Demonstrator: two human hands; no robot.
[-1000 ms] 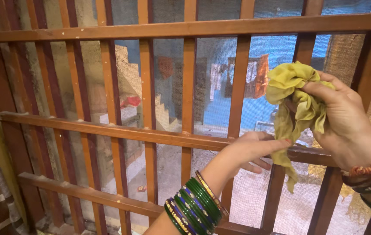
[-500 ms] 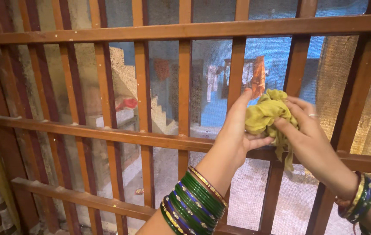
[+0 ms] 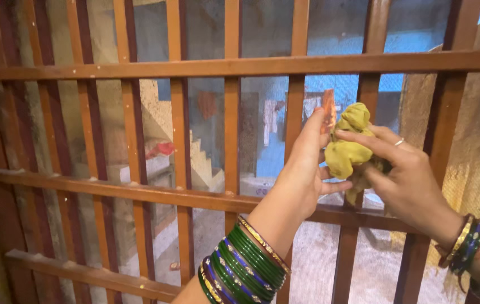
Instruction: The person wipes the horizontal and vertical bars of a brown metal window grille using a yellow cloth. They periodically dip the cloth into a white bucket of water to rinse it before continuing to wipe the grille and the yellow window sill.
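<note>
Item: cloth (image 3: 348,151) – yellow-green, crumpled into a wad, held up in front of a wooden window grille (image 3: 234,66), approx. level w/ the gap between upper and middle crossbars. Gripped from both sides; a short tail is seen hanging below the wad.

Left hand (image 3: 306,169) – raised, palm turned toward the cloth, fingers straight and pointing up along a vertical bar (image 3: 296,112), thumb hooked under the wad. Cloth is braced against palm, not fully enclosed. Forearm is angled up from bottom centre; stack of green, blue and gold bangles (image 3: 245,264) at wrist.

Right hand (image 3: 403,174) – brought in from the right, fingers spread and curled over the cloth, index extended across its top; wad pinched betw. fingertips and thumb side. Ring (image 3: 399,143) on one finger. Wrist slightly bent; bangles (image 3: 467,247) and threads worn there too.

Handling note (judgement): wad is best gathered tight, loose tail tucked in, so a firm pad is formed before being pressed to the wood; grip to be kept w/ fingertips clear of bar edges, pressure shared betw. both palms.

Surroundings: grille of reddish-brown bars, pale specks on crossbars; fine mesh (image 3: 318,264) behind; beyond it, blurred – steps (image 3: 200,160), blue wall (image 3: 330,62), hanging laundry (image 3: 268,115)
</note>
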